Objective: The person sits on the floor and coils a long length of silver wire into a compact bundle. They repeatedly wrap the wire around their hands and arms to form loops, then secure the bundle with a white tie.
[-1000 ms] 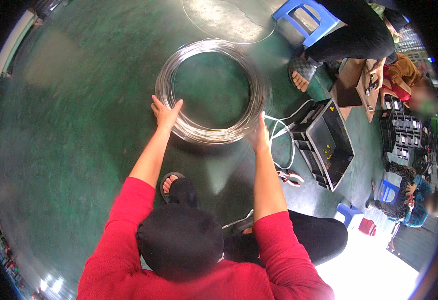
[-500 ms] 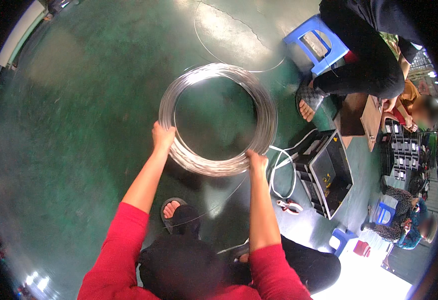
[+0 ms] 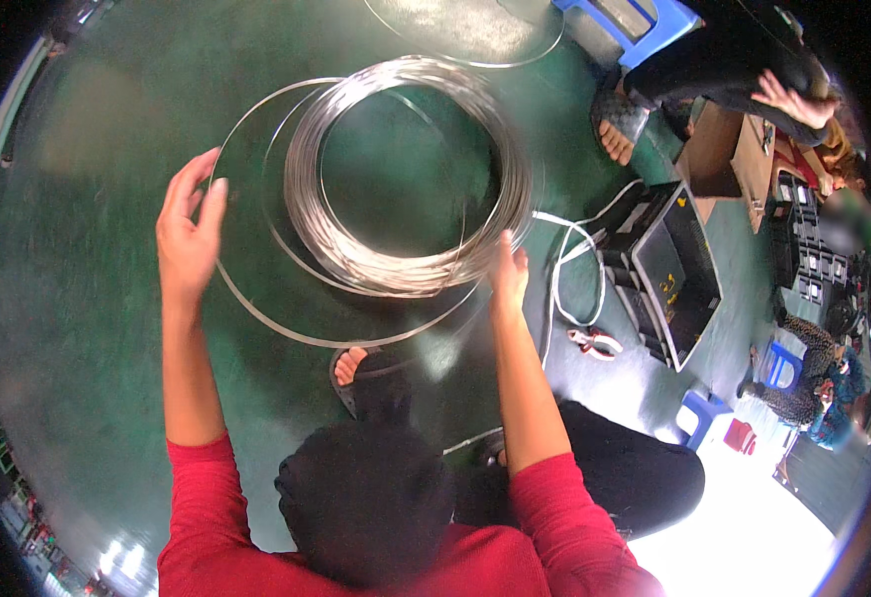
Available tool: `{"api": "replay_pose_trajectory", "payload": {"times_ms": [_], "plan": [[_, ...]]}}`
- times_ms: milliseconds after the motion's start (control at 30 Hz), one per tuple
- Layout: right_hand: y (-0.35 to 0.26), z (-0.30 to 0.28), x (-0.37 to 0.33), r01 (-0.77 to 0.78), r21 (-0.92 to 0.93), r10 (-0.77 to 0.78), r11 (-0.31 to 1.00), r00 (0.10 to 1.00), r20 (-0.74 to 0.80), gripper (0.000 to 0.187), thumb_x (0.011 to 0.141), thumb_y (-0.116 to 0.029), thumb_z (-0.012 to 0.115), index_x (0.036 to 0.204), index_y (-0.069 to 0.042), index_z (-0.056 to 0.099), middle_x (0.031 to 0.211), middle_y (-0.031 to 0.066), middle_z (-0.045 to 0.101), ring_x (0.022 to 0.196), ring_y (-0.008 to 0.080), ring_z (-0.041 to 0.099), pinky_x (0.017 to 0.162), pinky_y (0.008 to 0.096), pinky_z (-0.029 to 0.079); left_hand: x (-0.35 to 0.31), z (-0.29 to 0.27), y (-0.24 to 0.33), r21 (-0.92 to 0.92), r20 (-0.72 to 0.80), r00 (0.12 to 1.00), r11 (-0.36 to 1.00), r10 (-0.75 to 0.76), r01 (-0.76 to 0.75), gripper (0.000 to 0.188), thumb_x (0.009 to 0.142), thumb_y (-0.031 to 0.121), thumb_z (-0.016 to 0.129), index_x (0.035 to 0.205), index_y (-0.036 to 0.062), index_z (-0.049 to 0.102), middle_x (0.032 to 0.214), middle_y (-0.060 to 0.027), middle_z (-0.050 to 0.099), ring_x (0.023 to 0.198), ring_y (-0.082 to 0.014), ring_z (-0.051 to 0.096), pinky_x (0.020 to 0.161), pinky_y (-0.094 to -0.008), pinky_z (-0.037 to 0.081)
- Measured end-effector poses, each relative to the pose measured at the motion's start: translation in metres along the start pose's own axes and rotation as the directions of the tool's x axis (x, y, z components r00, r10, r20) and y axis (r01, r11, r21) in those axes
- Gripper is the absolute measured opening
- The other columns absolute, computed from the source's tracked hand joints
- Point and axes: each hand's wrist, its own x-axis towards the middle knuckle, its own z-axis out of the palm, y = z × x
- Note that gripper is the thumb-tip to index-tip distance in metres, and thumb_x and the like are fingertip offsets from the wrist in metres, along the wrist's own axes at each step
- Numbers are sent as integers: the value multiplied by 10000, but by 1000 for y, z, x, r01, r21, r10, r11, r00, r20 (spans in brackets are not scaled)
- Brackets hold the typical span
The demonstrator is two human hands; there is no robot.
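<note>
Green, shiny floor lay all around the person in the red long-sleeved top. Close by, the right hand held the lower right edge of a big round coil of thin silver wire. That coil was out in front, between both hands, but I couldn't tell if it touched the floor. Half a second before, the left hand had been on the coil's edge too. Now it was well out to the left, and a wide, thin silver loop stood out with it. Its thumb and fingers curved by that loop, and I couldn't tell if they pinched it. So some wire had spread away from the bunch, while most stayed in one thick ring.

Past the right hand lay pliers with red and white handles, a long white strap and a black plastic crate. Farther off, near a blue plastic stool, another worker in dark trousers had one hand open, fingers spread.
</note>
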Motion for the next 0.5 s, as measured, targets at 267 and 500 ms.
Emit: {"api": "replay_pose_trajectory", "payload": {"times_ms": [267,500], "plan": [[53,-13,-32,-187,181,179,966,982,58,387,942,-298,495,1176,4,555,936,101,651,791,209,608,716,328,482,-80,121,60,135,777,588,854,223,-503,898,739,474,712,1370,-41,334,1380,-265,376,1312,-409,333,1063,-534,279],[59,-13,-14,-24,-101,36,995,991,126,226,860,-205,612,932,-3,685,681,81,674,560,152,613,583,289,489,-77,221,4,255,843,534,824,66,-505,872,807,508,624,1395,-36,281,1355,-251,401,1282,-392,361,1064,-502,287]]}}
